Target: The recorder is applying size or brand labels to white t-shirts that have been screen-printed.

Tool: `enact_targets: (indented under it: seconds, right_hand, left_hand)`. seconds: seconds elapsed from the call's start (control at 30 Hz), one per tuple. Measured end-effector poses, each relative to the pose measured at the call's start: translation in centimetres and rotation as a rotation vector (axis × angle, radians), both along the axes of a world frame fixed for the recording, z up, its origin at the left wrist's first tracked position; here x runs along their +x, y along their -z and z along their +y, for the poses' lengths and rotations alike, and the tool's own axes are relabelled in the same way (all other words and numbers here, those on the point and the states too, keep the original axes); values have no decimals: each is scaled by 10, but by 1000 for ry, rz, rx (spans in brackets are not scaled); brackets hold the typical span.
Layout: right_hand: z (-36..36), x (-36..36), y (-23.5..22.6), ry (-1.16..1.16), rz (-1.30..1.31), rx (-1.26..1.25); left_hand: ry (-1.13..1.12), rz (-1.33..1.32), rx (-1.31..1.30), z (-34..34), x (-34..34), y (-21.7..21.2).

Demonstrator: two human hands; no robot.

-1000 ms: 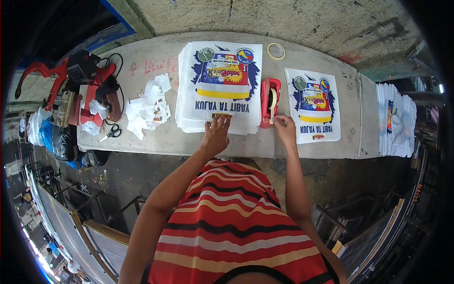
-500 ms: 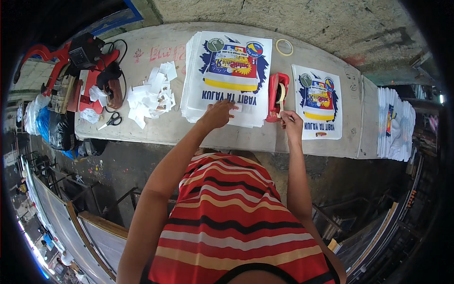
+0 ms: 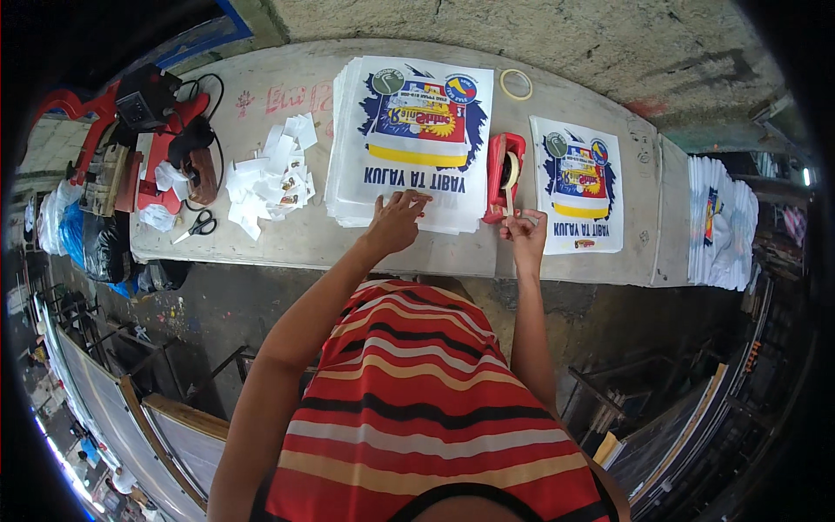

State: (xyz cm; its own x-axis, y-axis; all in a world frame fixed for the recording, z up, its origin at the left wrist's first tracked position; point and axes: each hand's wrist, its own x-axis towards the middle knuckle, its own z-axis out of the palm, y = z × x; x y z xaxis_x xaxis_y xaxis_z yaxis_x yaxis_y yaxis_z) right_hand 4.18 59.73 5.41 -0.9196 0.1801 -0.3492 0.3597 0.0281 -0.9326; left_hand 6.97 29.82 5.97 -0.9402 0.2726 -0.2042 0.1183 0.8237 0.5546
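My left hand [image 3: 396,226] rests at the near edge of a thick stack of printed white sheets [image 3: 348,148], its fingers spread over the top sheet. A small orange-red mark shows by the fingertips; whether it is print or a loose slip I cannot tell. To the right of the stack stands a red tape dispenser [image 3: 495,178] with a roll of pale tape [image 3: 511,174]. At its near end my right hand [image 3: 527,239] is closed, thumb and fingers pinching the end of the tape strip. Further right lies a smaller pile of printed sheets [image 3: 574,228].
Loose white paper slips [image 3: 265,183] lie left of the stack, with scissors [image 3: 198,228] near the table's front edge. A red machine [image 3: 165,143] with a black cable stands at far left. Behind is a tape ring [image 3: 516,84]. Folded white stock [image 3: 720,230] sits at the right end.
My left hand has drawn slightly toward me and its fingers have spread more. My right hand has come slightly nearer to me beside the dispenser. The whole view has shifted a little.
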Motion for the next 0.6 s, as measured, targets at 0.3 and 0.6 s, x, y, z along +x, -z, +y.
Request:
enact_targets:
  seconds: [0.3,0.6]
  right_hand:
    - [11,-3,-6,-379,238,688]
    - [12,29,-23,-403,-9,506]
  left_hand:
    - [-12,20,-60,7,2,1]
    - [-10,82,-72,4,8,8]
